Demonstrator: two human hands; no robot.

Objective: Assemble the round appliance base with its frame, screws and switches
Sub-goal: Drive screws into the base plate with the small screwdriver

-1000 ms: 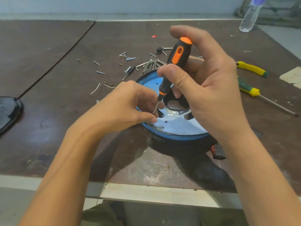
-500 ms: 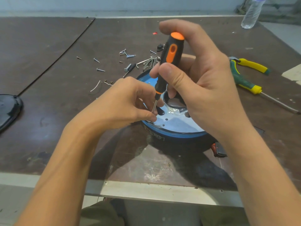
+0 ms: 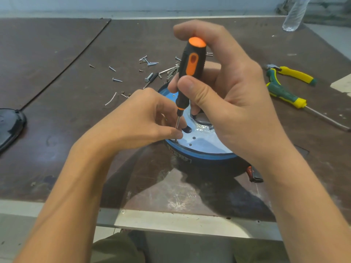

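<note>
The round appliance base [image 3: 201,155] with a blue rim and a pale inner plate lies on the brown table, near its front edge. My right hand [image 3: 229,103] grips an orange-and-black screwdriver [image 3: 190,71], held almost upright with its tip at the plate's left rim. My left hand [image 3: 146,120] pinches at the shaft's tip, where a screw would sit; the screw itself is hidden by my fingers. A red-and-black switch [image 3: 253,174] sticks out at the base's lower right side.
Loose screws and nails [image 3: 150,62] lie scattered behind the base. Yellow-green pliers [image 3: 292,74] and a yellow-green screwdriver [image 3: 284,93] lie to the right. A black cover [image 3: 9,124] sits at the left edge. A plastic bottle [image 3: 294,14] stands far right.
The screwdriver has tilted from a lean to nearly upright, its tip staying at the left rim. My left hand keeps pinching at the tip.
</note>
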